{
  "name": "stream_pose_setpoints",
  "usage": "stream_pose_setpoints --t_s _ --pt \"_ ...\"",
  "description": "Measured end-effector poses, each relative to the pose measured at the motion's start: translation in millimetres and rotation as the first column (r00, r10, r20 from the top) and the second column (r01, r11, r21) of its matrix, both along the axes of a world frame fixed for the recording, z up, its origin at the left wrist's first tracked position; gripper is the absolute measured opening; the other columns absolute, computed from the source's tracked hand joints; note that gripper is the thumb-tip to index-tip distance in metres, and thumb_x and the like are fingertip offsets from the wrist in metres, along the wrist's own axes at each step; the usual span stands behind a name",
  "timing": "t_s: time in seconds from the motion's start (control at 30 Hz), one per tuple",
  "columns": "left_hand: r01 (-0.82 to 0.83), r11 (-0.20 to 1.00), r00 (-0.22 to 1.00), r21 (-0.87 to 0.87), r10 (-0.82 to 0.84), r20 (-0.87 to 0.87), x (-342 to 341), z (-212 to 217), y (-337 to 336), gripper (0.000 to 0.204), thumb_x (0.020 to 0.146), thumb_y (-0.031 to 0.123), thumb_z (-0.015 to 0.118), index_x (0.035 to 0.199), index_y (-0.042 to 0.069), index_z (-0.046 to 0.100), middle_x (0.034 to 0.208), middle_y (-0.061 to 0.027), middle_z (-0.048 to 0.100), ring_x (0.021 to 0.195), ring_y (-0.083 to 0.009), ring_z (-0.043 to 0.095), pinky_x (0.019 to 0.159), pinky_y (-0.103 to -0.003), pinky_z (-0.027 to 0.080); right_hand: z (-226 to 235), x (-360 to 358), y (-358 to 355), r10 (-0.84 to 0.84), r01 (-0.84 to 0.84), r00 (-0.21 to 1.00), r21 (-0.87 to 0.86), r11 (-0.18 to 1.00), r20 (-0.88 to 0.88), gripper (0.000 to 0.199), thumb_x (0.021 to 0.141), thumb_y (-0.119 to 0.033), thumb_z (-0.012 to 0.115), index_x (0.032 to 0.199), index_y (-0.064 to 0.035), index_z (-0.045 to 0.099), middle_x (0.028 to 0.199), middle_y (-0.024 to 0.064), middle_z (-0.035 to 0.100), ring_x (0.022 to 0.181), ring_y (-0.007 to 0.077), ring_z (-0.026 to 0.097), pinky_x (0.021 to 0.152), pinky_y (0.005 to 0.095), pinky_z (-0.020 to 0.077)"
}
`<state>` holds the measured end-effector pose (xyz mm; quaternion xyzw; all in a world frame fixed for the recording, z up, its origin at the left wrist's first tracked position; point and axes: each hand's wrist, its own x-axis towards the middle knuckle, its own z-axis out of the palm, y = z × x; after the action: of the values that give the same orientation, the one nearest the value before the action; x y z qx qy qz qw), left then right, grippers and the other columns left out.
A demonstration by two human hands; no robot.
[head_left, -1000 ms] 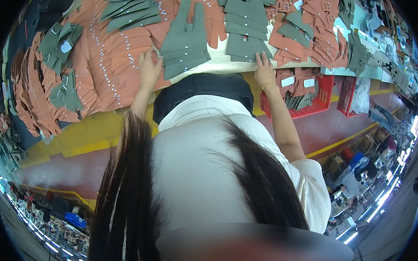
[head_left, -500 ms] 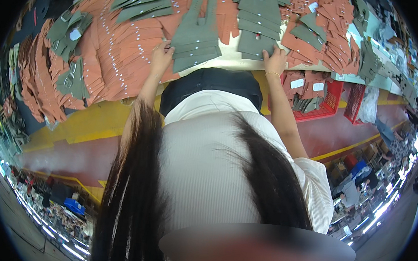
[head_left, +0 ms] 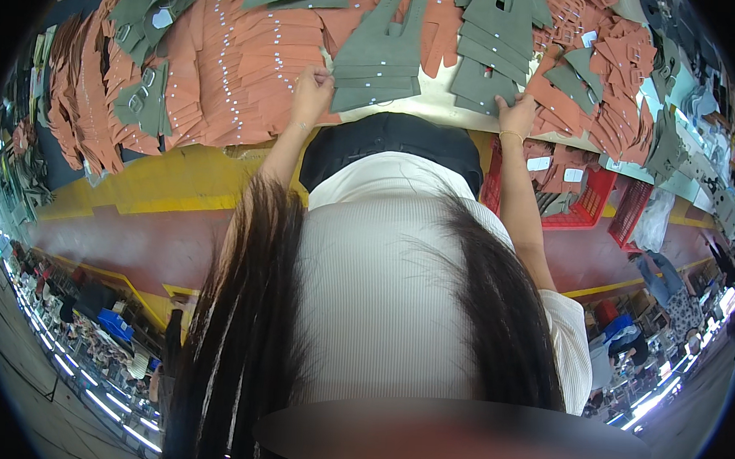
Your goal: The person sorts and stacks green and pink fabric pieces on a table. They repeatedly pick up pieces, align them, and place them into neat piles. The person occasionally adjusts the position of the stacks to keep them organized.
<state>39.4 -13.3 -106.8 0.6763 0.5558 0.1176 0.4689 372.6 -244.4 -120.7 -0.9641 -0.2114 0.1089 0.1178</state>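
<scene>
My left hand is curled at the lower left corner of a fanned stack of green cut pieces on the pale worktable. It seems to pinch that stack's edge. My right hand lies with fingers apart on the near end of a second green stack, touching it. Both arms reach up from my body, which fills the middle of the view. Long dark hair hangs on both sides.
Overlapping orange cut pieces cover the table to the left and right. Green pieces with buckles lie at far left. Red plastic crates stand under the table at right. A red floor with yellow stripes lies below.
The table now sits lower and nearer in view. Both hands have stayed at the near edges of the two green stacks, and the left hand has curled tighter at its corner.
</scene>
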Motion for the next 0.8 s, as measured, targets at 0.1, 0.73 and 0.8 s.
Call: stream_pose_setpoints --t_s 0.1,0.73,0.8 --pt "0.041 0.998 0.997 -0.038 -0.044 -0.07 -9.9 -5.6 -12.0 0.022 0.077 0.01 0.062 0.094 -0.004 0.059 0.079 -0.015 0.065 0.074 -0.0244 0.063 0.069 -0.034 0.05 -13.4 17.7 -5.0 -0.039 0.048 0.988 0.062 0.997 -0.151 0.046 0.068 -0.03 0.077 0.1 -0.0031 0.059 0.094 0.0135 0.063 0.088 0.0315 0.061 0.078 0.0391 0.0477" --pt "0.051 0.999 0.998 -0.008 -0.051 -0.028 -7.2 -16.8 -18.2 0.032 0.077 0.008 0.061 0.106 -0.005 0.058 0.082 -0.0153 0.066 0.074 -0.0236 0.064 0.069 -0.034 0.05 -31.1 38.6 -22.2 -0.009 0.044 0.947 0.101 0.994 -0.322 0.039 0.078 -0.026 0.065 0.105 0.0011 0.062 0.096 0.017 0.067 0.092 0.0272 0.064 0.081 0.0339 0.048" --pt "0.031 0.999 0.999 -0.025 -0.031 -0.007 -7.0 -15.6 -17.3 0.032 0.077 0.008 0.062 0.106 -0.005 0.058 0.081 -0.015 0.066 0.073 -0.0237 0.063 0.068 -0.034 0.05 -36.3 42.2 -24.4 -0.028 0.085 0.933 0.146 0.986 -0.359 0.032 0.081 -0.022 0.062 0.105 0.0 0.063 0.095 0.0163 0.067 0.091 0.0247 0.064 0.079 0.0329 0.0487"
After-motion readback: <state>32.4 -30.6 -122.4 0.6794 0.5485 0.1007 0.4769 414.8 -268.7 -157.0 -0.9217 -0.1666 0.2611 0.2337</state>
